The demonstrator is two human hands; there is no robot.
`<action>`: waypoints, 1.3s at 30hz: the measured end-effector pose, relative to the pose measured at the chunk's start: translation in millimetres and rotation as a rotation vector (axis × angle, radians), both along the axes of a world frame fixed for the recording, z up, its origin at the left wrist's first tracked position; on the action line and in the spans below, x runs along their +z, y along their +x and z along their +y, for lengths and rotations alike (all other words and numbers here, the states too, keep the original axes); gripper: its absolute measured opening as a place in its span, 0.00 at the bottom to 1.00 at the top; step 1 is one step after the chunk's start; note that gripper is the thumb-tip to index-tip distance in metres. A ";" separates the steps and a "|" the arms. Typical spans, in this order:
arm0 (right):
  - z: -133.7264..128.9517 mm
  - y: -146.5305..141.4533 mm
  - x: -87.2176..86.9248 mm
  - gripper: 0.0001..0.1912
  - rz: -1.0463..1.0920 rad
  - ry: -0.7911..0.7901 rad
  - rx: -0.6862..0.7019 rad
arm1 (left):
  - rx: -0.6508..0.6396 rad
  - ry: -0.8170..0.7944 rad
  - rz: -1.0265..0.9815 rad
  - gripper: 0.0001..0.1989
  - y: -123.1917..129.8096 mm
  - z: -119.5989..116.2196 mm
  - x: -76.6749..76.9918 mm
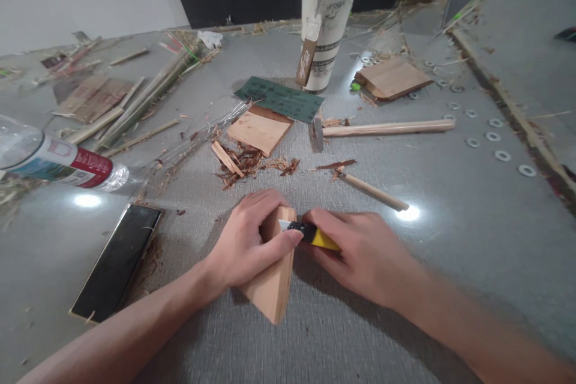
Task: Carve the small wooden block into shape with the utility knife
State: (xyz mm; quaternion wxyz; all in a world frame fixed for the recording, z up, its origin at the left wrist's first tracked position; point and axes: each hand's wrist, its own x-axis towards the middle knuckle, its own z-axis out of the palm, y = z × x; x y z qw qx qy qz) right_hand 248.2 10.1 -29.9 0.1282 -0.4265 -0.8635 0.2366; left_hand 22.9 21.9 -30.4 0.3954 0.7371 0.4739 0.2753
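Observation:
A pale, flat wooden piece [273, 288] is held tilted on edge near the middle of the work surface. My left hand [254, 240] wraps round its upper part, with the thumb against a knife. The yellow and black utility knife [321, 238] is gripped in my right hand [360, 249]. Its short blade points left and lies against the wood's upper edge. Just beyond my hands are brown shavings [245, 165] and a square wooden block [261, 131].
A white cup [328, 24] stands at the back, beside green sandpaper [279, 98]. A hammer [387, 128], a thin stick tool [373, 191], another wooden block [393, 78] and washers [503, 156] lie right. At left are a phone [117, 261] and a bottle [63, 159].

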 end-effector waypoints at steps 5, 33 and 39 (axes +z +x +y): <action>0.3 -0.7 -1.1 0.05 -0.004 -0.005 0.001 | -0.004 0.008 0.003 0.12 0.7 0.1 1.0; -1.3 -1.4 1.4 0.04 0.043 -0.015 0.060 | -0.023 0.041 -0.008 0.15 1.3 1.3 4.0; -1.0 -1.3 2.5 0.06 0.032 -0.008 0.074 | -0.046 0.011 0.032 0.13 0.9 2.9 4.2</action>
